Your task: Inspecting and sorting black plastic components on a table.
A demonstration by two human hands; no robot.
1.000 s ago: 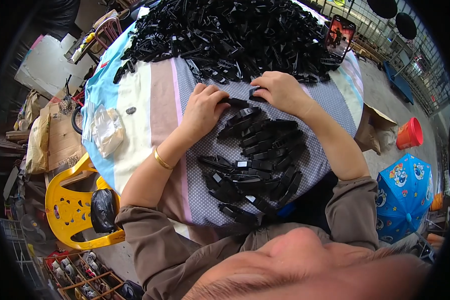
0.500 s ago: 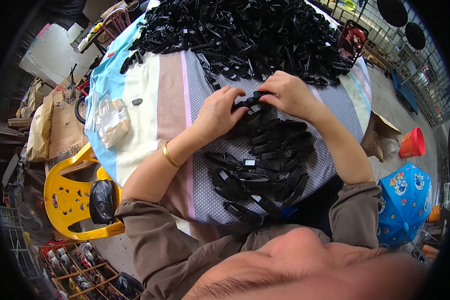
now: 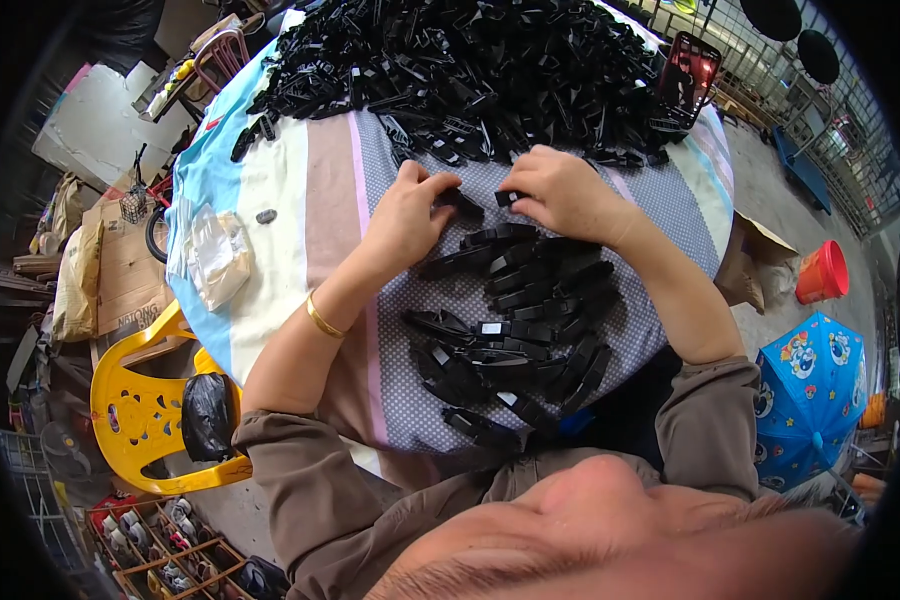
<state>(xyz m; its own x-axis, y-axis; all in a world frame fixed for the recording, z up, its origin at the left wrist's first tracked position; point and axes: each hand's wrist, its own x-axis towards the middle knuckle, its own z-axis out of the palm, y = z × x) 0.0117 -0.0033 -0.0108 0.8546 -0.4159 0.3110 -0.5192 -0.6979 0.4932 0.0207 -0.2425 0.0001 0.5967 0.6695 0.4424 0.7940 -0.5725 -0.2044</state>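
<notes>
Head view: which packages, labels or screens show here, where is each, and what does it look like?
Phone: table's far right edge, propped upright, dark frame, reddish screen.
Clear plastic bag: table's left side, crumpled, pale.
Cardboard box: floor left of table, brown, flattened, with dark print.
Sack: beside that box, tan.

Glossy black plastic clips (image 3: 510, 330), matt dotted and striped cloth table cover (image 3: 300, 210), shiny yellow plastic chair (image 3: 135, 415), crinkled clear plastic bag (image 3: 215, 255)

Brown long sleeves (image 3: 300, 480) pushed up, gold bangle (image 3: 322, 320) on left wrist.
</notes>
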